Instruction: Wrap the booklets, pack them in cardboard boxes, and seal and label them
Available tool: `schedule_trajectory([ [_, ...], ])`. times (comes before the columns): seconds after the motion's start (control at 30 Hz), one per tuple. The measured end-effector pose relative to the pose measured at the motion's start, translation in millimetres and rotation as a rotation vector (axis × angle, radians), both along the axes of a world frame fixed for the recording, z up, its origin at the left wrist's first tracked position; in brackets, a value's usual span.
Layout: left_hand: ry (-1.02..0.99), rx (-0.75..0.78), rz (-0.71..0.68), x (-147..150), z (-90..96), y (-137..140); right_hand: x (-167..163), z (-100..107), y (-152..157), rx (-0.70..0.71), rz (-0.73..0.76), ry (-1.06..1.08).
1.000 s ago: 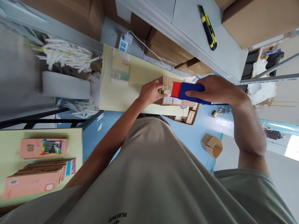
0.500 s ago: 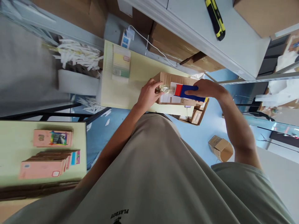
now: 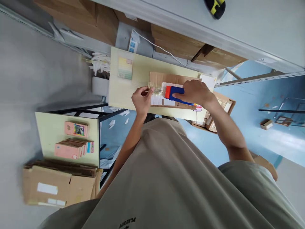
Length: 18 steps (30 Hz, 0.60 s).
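"What are the hands doing?"

"The right hand (image 3: 195, 93) grips a blue tape dispenser (image 3: 178, 94) with a red front, over a cardboard box (image 3: 175, 78). The left hand (image 3: 141, 101) has its fingertips at clear tape (image 3: 157, 91) by the box's left end; whether they pinch it, I cannot tell."

"Where is the box?"

"On a pale yellow table (image 3: 140, 62), right of a booklet (image 3: 125, 68). Pink books (image 3: 68, 150) lie on another table (image 3: 50, 127), near and left."
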<state>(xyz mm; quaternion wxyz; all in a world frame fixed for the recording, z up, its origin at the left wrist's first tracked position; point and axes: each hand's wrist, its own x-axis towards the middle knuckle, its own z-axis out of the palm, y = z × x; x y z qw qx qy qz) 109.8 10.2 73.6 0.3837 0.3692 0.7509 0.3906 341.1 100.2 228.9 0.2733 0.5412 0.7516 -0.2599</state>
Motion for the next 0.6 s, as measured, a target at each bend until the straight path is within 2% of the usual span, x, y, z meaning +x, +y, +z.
schedule_trajectory([
  [0.23, 0.188, 0.024, 0.082, 30, -1.7, -7, 14, -4, -2, 0.0, 0.025, 0.139],
  [0.37, 0.288, 0.032, 0.094, 33, 4.3, -5, 38, 7, 3, -0.034, 0.043, 0.214],
  [0.5, 0.352, 0.013, 0.132, 13, 9.7, -5, 105, 32, 6, -0.113, 0.011, 0.194],
  [0.6, 0.362, 0.006, 0.165, -3, 11.2, -8, 169, 44, 8, -0.258, -0.016, 0.13],
])
